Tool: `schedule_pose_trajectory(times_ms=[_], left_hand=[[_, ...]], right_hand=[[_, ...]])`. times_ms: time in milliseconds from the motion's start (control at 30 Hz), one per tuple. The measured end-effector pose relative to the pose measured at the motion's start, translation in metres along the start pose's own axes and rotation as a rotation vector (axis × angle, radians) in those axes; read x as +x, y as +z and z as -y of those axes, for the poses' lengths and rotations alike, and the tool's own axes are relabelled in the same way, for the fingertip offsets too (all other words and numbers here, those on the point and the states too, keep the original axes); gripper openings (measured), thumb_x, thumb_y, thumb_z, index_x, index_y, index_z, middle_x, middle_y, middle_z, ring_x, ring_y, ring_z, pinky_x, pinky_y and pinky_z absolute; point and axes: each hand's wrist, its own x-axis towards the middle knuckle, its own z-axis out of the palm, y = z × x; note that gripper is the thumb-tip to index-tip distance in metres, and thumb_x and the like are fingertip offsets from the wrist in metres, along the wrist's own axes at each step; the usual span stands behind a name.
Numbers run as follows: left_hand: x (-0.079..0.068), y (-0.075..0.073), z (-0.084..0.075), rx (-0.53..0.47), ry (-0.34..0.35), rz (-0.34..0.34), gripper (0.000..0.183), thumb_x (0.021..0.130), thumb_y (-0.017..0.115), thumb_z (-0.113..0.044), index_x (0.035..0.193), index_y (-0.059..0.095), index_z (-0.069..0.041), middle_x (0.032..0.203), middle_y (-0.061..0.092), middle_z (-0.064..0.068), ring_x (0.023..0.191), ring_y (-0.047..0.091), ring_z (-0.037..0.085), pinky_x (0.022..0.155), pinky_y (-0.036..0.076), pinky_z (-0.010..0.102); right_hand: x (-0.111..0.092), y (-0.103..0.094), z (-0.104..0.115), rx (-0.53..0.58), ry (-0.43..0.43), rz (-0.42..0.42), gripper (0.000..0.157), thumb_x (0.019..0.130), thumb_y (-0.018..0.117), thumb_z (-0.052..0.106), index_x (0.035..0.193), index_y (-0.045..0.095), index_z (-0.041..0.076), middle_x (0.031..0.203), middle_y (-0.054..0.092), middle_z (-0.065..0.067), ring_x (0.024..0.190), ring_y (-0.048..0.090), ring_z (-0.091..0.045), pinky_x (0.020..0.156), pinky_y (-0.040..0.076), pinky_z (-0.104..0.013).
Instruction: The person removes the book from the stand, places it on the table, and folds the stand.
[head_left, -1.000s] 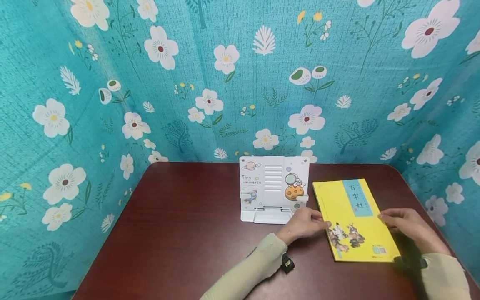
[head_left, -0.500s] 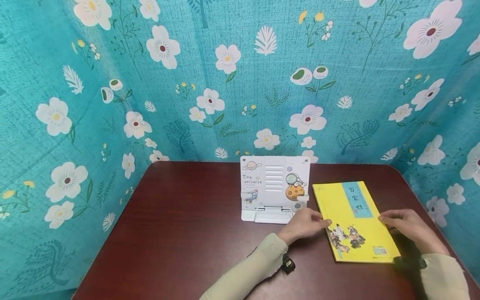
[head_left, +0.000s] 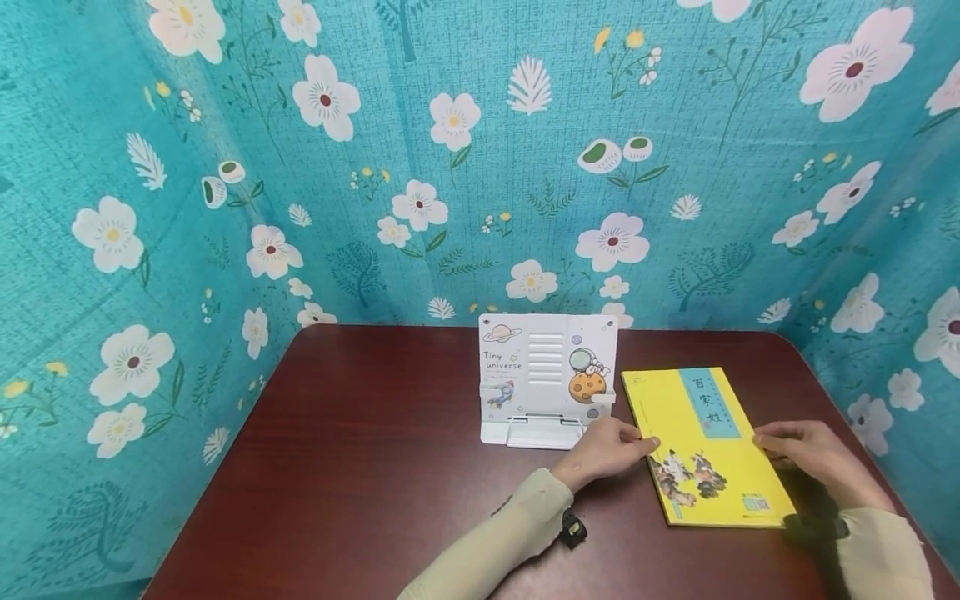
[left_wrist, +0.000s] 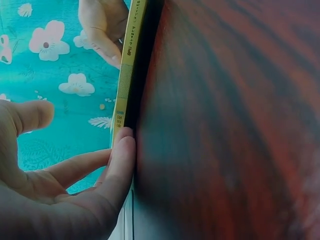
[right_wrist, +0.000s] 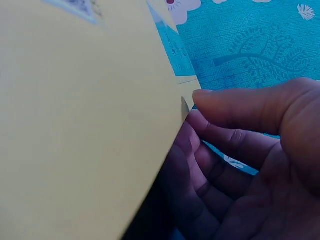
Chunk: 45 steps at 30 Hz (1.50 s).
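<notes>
A yellow book (head_left: 716, 467) with a blue title panel lies face up on the table at the right in the head view. At its left edge is my left hand (head_left: 609, 450), with extended fingers (left_wrist: 122, 160) touching the spine in the left wrist view. The left thumb stands apart from the spine there. My right hand (head_left: 813, 454) pinches the book's right edge between thumb and index finger. In the right wrist view the cover (right_wrist: 85, 125) fills the left side, with a small bend at the edge by the thumb (right_wrist: 240, 107).
A white book stand (head_left: 547, 367) with space drawings stands upright just left of the book, close behind my left hand. Dark red-brown tabletop (head_left: 360, 467) stretches to the left. Floral teal cloth (head_left: 480, 167) hangs behind the table and along both sides.
</notes>
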Motion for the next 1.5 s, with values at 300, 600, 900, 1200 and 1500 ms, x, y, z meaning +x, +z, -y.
schedule_pose_trajectory(times_ms=[300,600,900,1200,1500], left_hand=[[-0.001,-0.007,-0.003,0.035,-0.025,-0.018,0.040,0.097,0.068,-0.049,0.116,0.080,-0.015,0.087,0.073,-0.006,0.068,0.057,0.005,0.060,0.046,0.022],[-0.006,-0.017,-0.010,0.081,0.041,-0.029,0.043,0.098,0.066,-0.050,0.122,0.078,-0.017,0.110,0.079,-0.007,0.090,0.068,0.000,0.078,0.056,0.021],[-0.012,-0.024,-0.018,0.012,0.161,-0.101,0.038,0.099,0.069,-0.041,0.125,0.075,-0.013,0.104,0.078,-0.009,0.085,0.068,-0.006,0.076,0.054,0.013],[-0.012,-0.037,-0.017,-0.088,0.267,-0.135,0.023,0.101,0.068,-0.028,0.116,0.078,-0.014,0.101,0.080,-0.004,0.081,0.066,-0.007,0.075,0.054,0.013],[-0.012,-0.058,-0.019,-0.174,0.346,-0.142,0.028,0.103,0.065,-0.022,0.122,0.075,-0.004,0.102,0.081,0.009,0.080,0.072,-0.004,0.074,0.055,0.013]], right_hand=[[0.001,0.000,0.001,-0.005,0.020,0.022,0.076,0.103,0.062,0.042,0.137,0.047,-0.024,0.109,0.074,-0.025,0.087,0.070,-0.019,0.077,0.063,-0.037],[-0.002,0.001,0.010,-0.033,0.003,-0.001,0.084,0.103,0.058,0.051,0.141,0.042,-0.023,0.125,0.062,-0.040,0.088,0.069,-0.020,0.077,0.064,-0.037],[-0.005,0.000,0.012,-0.080,0.007,-0.103,0.083,0.101,0.061,0.052,0.143,0.043,-0.018,0.139,0.049,-0.045,0.097,0.069,-0.038,0.078,0.064,-0.045],[-0.012,0.004,0.022,-0.046,-0.054,-0.173,0.078,0.104,0.058,0.049,0.143,0.045,-0.017,0.141,0.049,-0.045,0.095,0.072,-0.034,0.073,0.063,-0.039],[-0.027,0.013,0.056,-0.062,-0.161,-0.169,0.073,0.104,0.058,0.048,0.144,0.049,-0.012,0.133,0.059,-0.042,0.090,0.070,-0.023,0.066,0.058,-0.027]])
